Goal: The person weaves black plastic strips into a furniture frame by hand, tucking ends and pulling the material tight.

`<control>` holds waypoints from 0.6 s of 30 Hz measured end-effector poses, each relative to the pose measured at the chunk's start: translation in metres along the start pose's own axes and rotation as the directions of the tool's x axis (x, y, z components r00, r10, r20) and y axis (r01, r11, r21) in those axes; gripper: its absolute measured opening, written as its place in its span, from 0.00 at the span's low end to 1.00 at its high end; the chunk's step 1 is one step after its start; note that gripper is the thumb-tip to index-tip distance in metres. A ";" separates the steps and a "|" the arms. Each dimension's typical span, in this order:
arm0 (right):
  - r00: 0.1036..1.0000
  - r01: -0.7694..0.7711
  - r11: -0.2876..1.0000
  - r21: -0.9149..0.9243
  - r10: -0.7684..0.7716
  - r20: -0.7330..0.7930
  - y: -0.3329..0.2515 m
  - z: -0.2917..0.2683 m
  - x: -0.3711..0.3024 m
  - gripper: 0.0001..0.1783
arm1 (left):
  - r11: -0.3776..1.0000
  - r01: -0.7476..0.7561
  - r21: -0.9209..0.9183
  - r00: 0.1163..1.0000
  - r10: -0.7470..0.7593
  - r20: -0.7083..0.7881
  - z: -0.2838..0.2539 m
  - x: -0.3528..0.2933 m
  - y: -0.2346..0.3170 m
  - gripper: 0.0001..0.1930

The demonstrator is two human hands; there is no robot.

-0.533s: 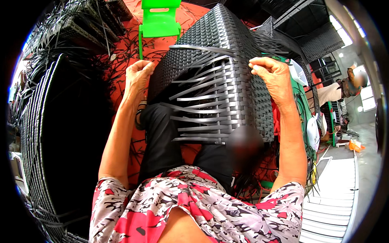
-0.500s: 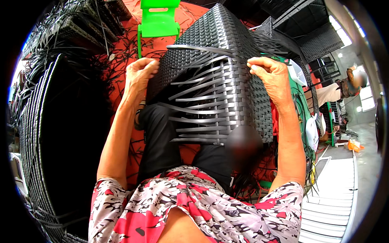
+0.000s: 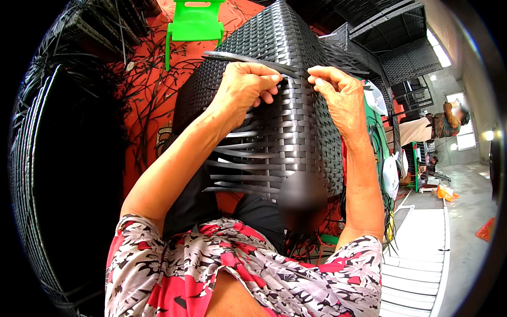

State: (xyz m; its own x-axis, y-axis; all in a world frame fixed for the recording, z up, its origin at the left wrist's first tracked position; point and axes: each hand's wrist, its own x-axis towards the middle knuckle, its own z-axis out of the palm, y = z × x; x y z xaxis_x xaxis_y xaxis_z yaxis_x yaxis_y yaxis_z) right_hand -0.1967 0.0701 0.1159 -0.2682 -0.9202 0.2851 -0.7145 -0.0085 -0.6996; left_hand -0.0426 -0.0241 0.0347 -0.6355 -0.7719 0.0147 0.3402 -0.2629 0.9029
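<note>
A black woven wicker piece (image 3: pixel 293 121) stands before me, its near corner made of flat plastic strips crossing over and under. Loose strip ends (image 3: pixel 237 187) stick out leftward from that corner. My left hand (image 3: pixel 245 87) is closed in a pinch at the corner's upper left, over the loose ends; what its fingertips hold, if anything, is hidden. My right hand (image 3: pixel 338 98) is at the corner's right side, thumb and forefinger nearly together. Whatever may be between them is too small to make out. One longer loose strip (image 3: pixel 219 55) runs just above my left hand.
A green plastic chair (image 3: pixel 198 24) stands beyond on the red floor (image 3: pixel 150 68), which is strewn with cut strips. Dark stacked woven panels (image 3: pixel 31 153) rise at the left. At the right are a white slatted frame (image 3: pixel 414 253) and another person (image 3: pixel 438 124) farther off.
My left hand has moved right, from the left of the woven piece to its corner. My right hand stays beside the corner. The whole view has shifted slightly.
</note>
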 end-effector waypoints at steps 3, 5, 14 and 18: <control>1.000 0.004 0.998 -0.065 -0.004 0.001 -0.005 0.003 -0.003 0.09 | 0.936 -0.235 0.261 0.961 0.263 -0.081 0.002 0.002 -0.015 0.04; 1.000 0.021 0.995 -0.096 -0.021 0.001 -0.006 0.002 -0.003 0.09 | 0.884 -0.300 0.358 0.930 0.354 -0.095 -0.001 0.005 -0.022 0.04; 0.995 0.098 0.986 -0.136 -0.098 0.011 -0.008 0.010 -0.001 0.08 | 0.546 -0.601 0.583 0.761 0.614 0.210 -0.013 0.015 -0.022 0.07; 0.994 0.106 0.971 -0.215 -0.101 0.035 -0.012 0.011 0.000 0.08 | 0.588 -0.564 0.579 0.802 0.558 0.215 -0.018 0.015 -0.022 0.06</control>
State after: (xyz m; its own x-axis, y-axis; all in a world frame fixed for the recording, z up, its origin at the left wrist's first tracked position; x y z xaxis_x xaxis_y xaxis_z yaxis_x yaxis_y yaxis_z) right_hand -0.1813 0.0659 0.1169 -0.1719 -0.9277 0.3313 -0.8609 -0.0220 -0.5083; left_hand -0.0472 -0.0400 0.0072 -0.4689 -0.6410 0.6076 0.1572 0.6164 0.7716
